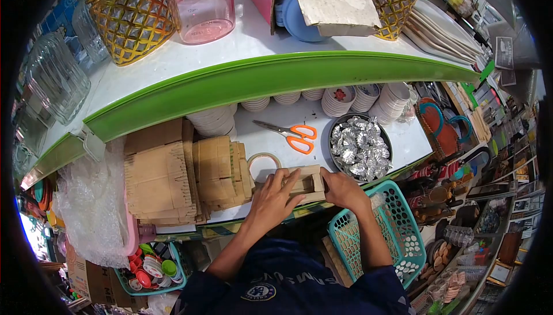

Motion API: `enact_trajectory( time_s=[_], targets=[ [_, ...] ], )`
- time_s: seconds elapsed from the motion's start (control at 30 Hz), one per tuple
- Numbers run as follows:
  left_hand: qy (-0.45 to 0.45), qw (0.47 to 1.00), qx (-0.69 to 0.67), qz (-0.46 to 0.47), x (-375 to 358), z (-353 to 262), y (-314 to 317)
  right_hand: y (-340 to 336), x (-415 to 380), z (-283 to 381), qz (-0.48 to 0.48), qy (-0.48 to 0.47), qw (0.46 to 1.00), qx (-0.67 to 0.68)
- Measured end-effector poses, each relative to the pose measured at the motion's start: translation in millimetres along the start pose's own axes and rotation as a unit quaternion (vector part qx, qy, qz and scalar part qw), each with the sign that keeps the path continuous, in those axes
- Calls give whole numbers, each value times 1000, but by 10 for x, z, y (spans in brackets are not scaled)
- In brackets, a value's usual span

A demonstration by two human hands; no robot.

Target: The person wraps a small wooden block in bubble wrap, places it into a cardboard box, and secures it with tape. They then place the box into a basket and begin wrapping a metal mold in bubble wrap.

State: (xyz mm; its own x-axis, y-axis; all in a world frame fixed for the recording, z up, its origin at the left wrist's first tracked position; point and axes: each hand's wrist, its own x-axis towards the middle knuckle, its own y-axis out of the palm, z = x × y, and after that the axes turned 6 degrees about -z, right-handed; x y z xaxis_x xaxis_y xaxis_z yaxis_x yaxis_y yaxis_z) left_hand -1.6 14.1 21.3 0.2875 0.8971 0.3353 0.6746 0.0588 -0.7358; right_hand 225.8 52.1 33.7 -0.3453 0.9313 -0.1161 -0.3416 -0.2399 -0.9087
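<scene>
A small open cardboard box [311, 185] is between my hands at the shelf's front edge. My left hand [273, 201] grips its left part, thumb and fingers on either side of it. At the right end of the box, my right hand [344, 189] is closed on the wall. A roll of tape [253, 167] lies just beyond my left hand. Farther back are scissors [299, 137] with orange handles, blades pointing left. Stacks of flat cardboard pieces [158, 179] stand on the left. A dark round pan [390, 152] holds many shiny fluted metal moulds [360, 146].
Stacked white bowls [337, 103] line the back under the green-edged upper shelf [288, 72]. A teal basket [412, 240] stands below right, and another basket [124, 285] with colourful items is at lower left. Bubble wrap [92, 205] hangs at left.
</scene>
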Motion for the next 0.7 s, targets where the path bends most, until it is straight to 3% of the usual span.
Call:
enact_trajectory(
  time_s=[0.17,0.27,0.37,0.43,0.47,0.6,0.7],
  targets=[
    [7,999,4,-41,3,81,160,-92,-57,56,-17,-11,997,71],
    [39,995,32,-83,-1,126,209,-56,-113,-26,-75,-56,988,123],
    [52,995,53,-66,4,236,259,-142,-154,110,-135,-41,982,129],
    [114,983,50,-133,15,332,340,-150,-133,337,-207,11,967,148],
    [115,983,49,-132,14,337,346,-72,-129,372,-251,-5,964,91],
    [110,985,27,-128,-7,343,325,72,-122,424,-263,30,960,96],
    [117,984,25,-130,2,362,320,19,-148,399,-226,86,948,205]
  ],
)
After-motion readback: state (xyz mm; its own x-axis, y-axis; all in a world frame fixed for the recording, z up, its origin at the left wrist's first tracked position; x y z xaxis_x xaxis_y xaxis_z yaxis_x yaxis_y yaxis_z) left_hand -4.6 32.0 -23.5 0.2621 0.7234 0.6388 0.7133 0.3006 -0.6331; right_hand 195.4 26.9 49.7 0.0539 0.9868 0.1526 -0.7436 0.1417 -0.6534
